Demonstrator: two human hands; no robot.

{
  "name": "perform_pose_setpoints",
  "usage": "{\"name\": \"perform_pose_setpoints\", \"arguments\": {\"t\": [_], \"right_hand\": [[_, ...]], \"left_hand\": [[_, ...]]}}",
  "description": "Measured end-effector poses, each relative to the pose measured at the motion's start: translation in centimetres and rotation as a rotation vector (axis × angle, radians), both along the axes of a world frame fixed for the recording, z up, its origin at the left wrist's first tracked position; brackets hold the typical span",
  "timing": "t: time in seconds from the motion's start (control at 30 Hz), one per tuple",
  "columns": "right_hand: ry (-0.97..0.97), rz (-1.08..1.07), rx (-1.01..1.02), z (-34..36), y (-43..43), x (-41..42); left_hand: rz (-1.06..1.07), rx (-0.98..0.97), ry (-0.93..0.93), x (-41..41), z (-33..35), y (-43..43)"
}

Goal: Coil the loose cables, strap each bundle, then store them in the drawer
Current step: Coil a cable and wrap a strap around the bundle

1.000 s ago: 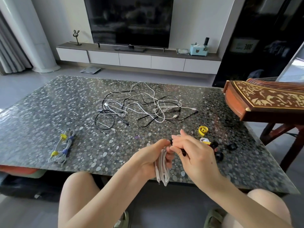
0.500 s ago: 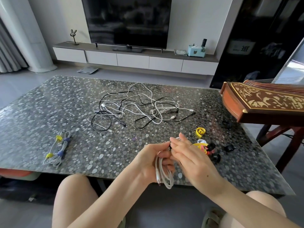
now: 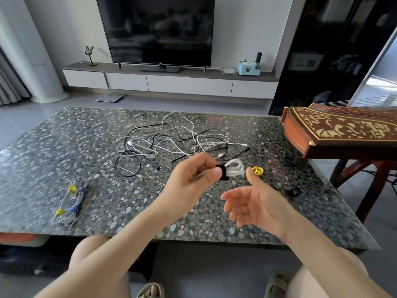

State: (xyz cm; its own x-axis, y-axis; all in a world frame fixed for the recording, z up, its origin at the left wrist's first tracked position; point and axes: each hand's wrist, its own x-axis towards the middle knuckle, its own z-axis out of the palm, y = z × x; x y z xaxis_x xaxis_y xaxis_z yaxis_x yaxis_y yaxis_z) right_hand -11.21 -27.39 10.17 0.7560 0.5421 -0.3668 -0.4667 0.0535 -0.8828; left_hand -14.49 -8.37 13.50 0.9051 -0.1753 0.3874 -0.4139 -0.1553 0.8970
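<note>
Right hand has let go of the bundle and dropped away; it is now palm up, fingers loose, holding nothing. Left hand has raised the white cable bundle from below the table edge to above the table. Its thumb and fingers pinch the coil just left of the black strap wrapped round it. Bundle's long axis runs roughly left-right, and the loop end pokes out to the right of the grip, toward the right thumb and a yellow strap lying on the table. Strapping on this 1 looks done. Finished bundles with yellow and blue straps lie well apart at far left, so the left hand is nearer for setting down. Tangle of loose cables sits just beyond both hands, uncoiled. Spare black strap lies right of the right hand. Which drawer is meant, cannot tell.
</note>
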Motion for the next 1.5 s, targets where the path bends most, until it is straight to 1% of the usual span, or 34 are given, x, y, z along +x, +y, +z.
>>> {"name": "perform_pose_setpoints", "arguments": {"t": [0.07,0.1,0.17,0.23,0.43,0.53,0.63,0.83,0.93,1.0,1.07,1.2,1.27,1.33,1.5], "right_hand": [[0.033,0.21,0.081,0.1,0.2,0.7],[0.034,0.275,0.111,0.3,0.3,0.8],[0.016,0.339,0.157,0.6,0.4,1.1],[-0.027,0.366,0.173,1.1,0.4,1.3],[-0.133,0.468,0.156,2.8,0.2,1.4],[-0.242,0.531,0.072,3.8,-0.1,1.5],[-0.274,0.569,-0.006,4.6,-0.4,1.7],[-0.382,0.606,-0.253,5.6,-1.1,1.8],[-0.436,0.542,-0.304,5.9,-0.7,1.8],[-0.477,0.467,-0.324,5.9,-0.1,1.7],[-0.545,0.405,-0.382,5.8,0.7,1.4],[-0.783,0.352,-0.609,5.1,2.1,0.8],[-0.894,0.32,-0.691,4.8,2.6,0.4],[-0.984,0.279,-0.737,4.5,3.1,0.0],[-1.212,0.181,-0.882,4.0,4.1,-0.6]], "left_hand": [[-0.007,0.139,-0.134,-0.4,0.4,0.1],[0.001,0.211,-0.206,-0.6,0.6,0.1],[0.014,0.35,-0.348,-0.9,1.1,-0.1],[0.013,0.434,-0.419,-1.2,1.4,-0.1],[-0.025,0.494,-0.453,-1.4,1.3,0.1],[-0.049,0.535,-0.498,-1.6,1.4,-0.2],[-0.072,0.59,-0.532,-1.6,1.4,-0.2],[-0.122,0.616,-0.51,-1.6,1.7,0.3],[-0.154,0.634,-0.497,-1.4,1.9,0.4],[-0.175,0.642,-0.461,-1.4,1.7,0.4],[-0.177,0.602,-0.372,-1.6,1.3,0.5],[-0.193,0.474,-0.057,-2.5,0.0,0.6],[-0.196,0.352,0.109,-2.8,-0.4,0.5],[-0.158,0.248,0.23,-2.8,-0.9,0.4],[0.017,0.191,0.405,-2.5,-2.3,0.3]]}}
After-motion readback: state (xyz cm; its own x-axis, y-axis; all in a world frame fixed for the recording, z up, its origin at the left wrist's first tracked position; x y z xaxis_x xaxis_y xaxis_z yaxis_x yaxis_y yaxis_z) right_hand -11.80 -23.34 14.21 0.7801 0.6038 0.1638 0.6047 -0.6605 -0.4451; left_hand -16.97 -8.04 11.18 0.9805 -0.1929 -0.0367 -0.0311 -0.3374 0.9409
